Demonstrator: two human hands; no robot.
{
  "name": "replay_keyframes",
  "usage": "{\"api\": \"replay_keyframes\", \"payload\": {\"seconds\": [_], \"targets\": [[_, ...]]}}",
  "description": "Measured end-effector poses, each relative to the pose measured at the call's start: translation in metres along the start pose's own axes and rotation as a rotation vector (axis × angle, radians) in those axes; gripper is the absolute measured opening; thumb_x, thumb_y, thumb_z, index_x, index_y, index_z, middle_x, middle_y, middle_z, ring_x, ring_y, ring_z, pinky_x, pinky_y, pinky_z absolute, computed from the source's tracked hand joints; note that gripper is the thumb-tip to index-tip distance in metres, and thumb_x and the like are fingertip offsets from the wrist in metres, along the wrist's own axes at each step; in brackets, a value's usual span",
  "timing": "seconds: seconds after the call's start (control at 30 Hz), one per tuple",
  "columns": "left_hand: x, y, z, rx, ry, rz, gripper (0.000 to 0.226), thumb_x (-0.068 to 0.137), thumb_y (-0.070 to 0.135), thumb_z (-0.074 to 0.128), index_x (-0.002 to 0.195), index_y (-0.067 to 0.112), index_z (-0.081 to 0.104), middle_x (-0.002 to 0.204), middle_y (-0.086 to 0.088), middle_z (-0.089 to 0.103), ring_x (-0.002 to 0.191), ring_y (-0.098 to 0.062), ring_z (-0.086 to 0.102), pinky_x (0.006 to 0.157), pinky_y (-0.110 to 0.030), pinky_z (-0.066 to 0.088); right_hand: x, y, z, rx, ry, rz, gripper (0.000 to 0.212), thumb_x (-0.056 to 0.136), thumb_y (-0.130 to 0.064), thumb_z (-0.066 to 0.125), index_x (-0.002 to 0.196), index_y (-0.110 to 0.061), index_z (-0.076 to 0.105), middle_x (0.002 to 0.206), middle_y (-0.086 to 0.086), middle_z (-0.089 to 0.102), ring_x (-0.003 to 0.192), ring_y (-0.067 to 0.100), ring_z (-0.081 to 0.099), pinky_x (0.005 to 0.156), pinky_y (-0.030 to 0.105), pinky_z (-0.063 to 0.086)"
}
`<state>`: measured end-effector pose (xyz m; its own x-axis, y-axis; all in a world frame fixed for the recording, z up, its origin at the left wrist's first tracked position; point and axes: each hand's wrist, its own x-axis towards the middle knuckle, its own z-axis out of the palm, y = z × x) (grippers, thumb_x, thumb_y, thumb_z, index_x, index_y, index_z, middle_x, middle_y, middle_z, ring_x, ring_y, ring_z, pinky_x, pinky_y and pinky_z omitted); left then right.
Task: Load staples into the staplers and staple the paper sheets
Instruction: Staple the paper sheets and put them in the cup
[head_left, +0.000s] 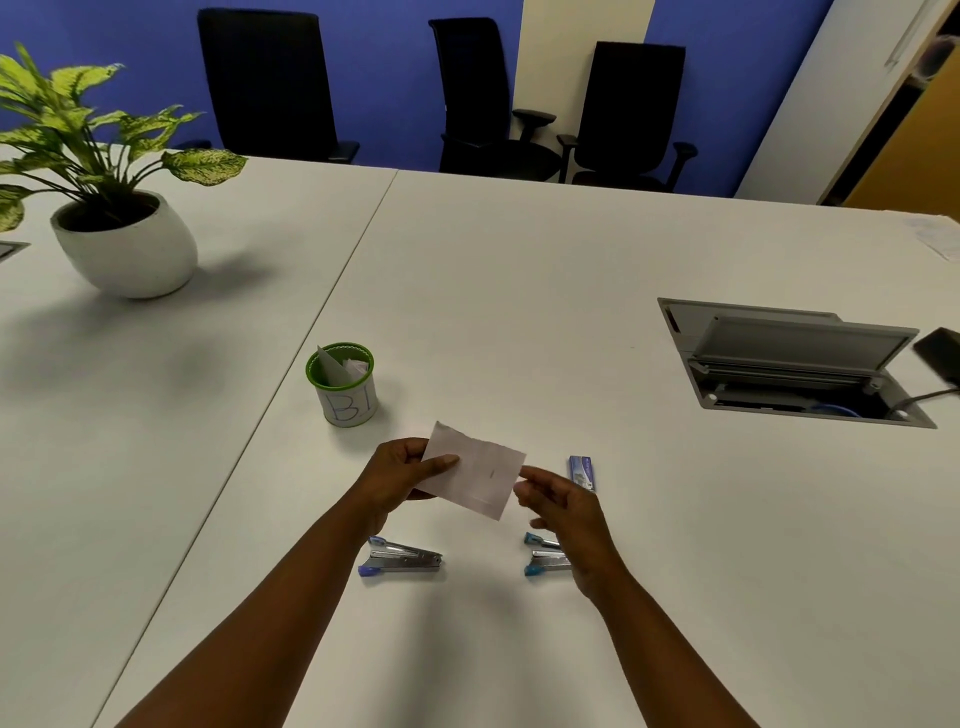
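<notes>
My left hand (402, 470) pinches the left edge of a small white paper sheet (475, 470) held above the table; a short dark mark like a staple shows near its middle. My right hand (558, 506) hovers just right of the sheet, fingers apart, touching nothing I can see. Two silver staplers with blue tips lie on the table below: one (402, 560) under my left wrist, the other (545, 558) partly hidden behind my right hand. A small blue staple box (583, 472) lies just beyond my right hand.
A green-rimmed cup (343, 384) marked "BI" holds paper pieces, beyond my left hand. A potted plant (122, 241) stands far left. An open cable hatch (795, 364) sits in the white table (519, 291) at right. Black chairs (483, 98) line the far edge.
</notes>
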<state>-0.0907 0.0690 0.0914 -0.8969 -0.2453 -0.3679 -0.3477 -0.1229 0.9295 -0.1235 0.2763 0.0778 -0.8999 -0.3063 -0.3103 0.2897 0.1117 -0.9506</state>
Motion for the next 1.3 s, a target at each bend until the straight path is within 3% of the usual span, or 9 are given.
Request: {"api": "replay_keyframes", "payload": {"seconds": [0.2,0.3,0.5,0.7,0.83,0.93,1.07,1.17,1.3], "targets": [[-0.005,0.002,0.006,0.031,-0.077,0.012,0.012,0.082,0.014,0.067,0.093,0.017,0.069,0.081,0.003,0.071,0.075,-0.008,0.065,0.062,-0.016,0.056,-0.004,-0.011,0.019,-0.055,0.181,-0.191,0.017,0.074,-0.007,0.074,0.091,-0.008,0.071,0.080,0.000,0.068,0.072,0.005,0.060,0.058,0.005,0.047],[-0.006,0.002,0.006,0.029,-0.063,0.031,0.011,0.084,0.015,0.065,0.095,0.017,0.068,0.090,0.000,0.069,0.088,-0.015,0.063,0.072,-0.023,0.055,-0.009,-0.011,0.019,-0.153,0.211,-0.338,0.013,0.074,-0.007,0.074,0.076,-0.019,0.067,0.074,-0.001,0.065,0.062,0.003,0.056,0.052,0.009,0.040],[-0.014,0.010,0.003,-0.161,-0.153,-0.258,0.052,0.088,0.052,0.045,0.097,0.007,0.069,0.098,-0.014,0.072,0.087,-0.025,0.071,0.065,-0.031,0.060,-0.018,-0.007,0.015,-0.667,0.359,-0.946,0.007,0.070,-0.005,0.075,0.073,-0.011,0.073,0.069,0.001,0.068,0.064,0.013,0.061,0.060,0.019,0.048],[-0.013,0.012,0.010,-0.084,-0.087,-0.097,0.031,0.081,0.006,0.066,0.112,0.007,0.064,0.088,-0.007,0.065,0.063,-0.013,0.064,0.057,-0.019,0.057,-0.017,0.006,0.010,-0.963,0.281,-1.161,0.021,0.066,-0.001,0.071,0.083,-0.015,0.074,0.075,0.001,0.069,0.073,0.013,0.056,0.059,0.027,0.046],[-0.012,0.013,0.005,-0.006,-0.030,-0.023,0.034,0.080,-0.001,0.066,0.112,0.011,0.063,0.080,-0.004,0.066,0.067,-0.012,0.066,0.055,-0.019,0.057,-0.021,0.000,0.007,-0.730,0.258,-0.982,0.038,0.066,-0.001,0.048,0.096,-0.012,0.068,0.088,0.004,0.064,0.086,0.011,0.052,0.072,0.020,0.045],[-0.012,0.014,0.005,0.014,-0.043,0.001,0.040,0.080,-0.001,0.065,0.114,0.019,0.061,0.089,-0.007,0.067,0.075,-0.016,0.066,0.056,-0.020,0.058,-0.013,-0.012,0.009,-0.275,0.286,-0.507,0.033,0.076,0.004,0.057,0.102,-0.017,0.060,0.087,0.000,0.064,0.082,0.013,0.058,0.066,0.009,0.044],[-0.012,0.015,0.009,0.009,-0.093,0.000,0.048,0.080,-0.001,0.066,0.118,0.027,0.056,0.089,-0.006,0.067,0.071,-0.015,0.066,0.054,-0.020,0.056,0.001,-0.019,0.011,-0.016,-0.017,0.087,0.034,0.076,-0.014,0.073,0.104,-0.021,0.055,0.092,0.001,0.064,0.085,0.019,0.060,0.064,0.023,0.052],[-0.012,0.016,0.013,0.007,-0.079,-0.011,0.046,0.080,-0.002,0.065,0.120,0.020,0.055,0.090,-0.007,0.066,0.072,-0.017,0.065,0.054,-0.020,0.057,0.004,-0.014,0.015,-0.042,-0.009,0.169,0.046,0.069,-0.010,0.079,0.107,-0.020,0.054,0.099,0.009,0.065,0.079,0.022,0.062,0.073,0.034,0.052],[-0.011,0.015,0.014,0.017,-0.070,-0.039,0.045,0.080,-0.003,0.066,0.122,0.008,0.054,0.104,-0.019,0.063,0.076,-0.021,0.064,0.054,-0.020,0.058,0.004,-0.013,0.017,0.044,0.047,0.192,0.048,0.068,-0.004,0.078,0.109,-0.015,0.055,0.097,0.011,0.066,0.074,0.021,0.061,0.061,0.026,0.052]]}}
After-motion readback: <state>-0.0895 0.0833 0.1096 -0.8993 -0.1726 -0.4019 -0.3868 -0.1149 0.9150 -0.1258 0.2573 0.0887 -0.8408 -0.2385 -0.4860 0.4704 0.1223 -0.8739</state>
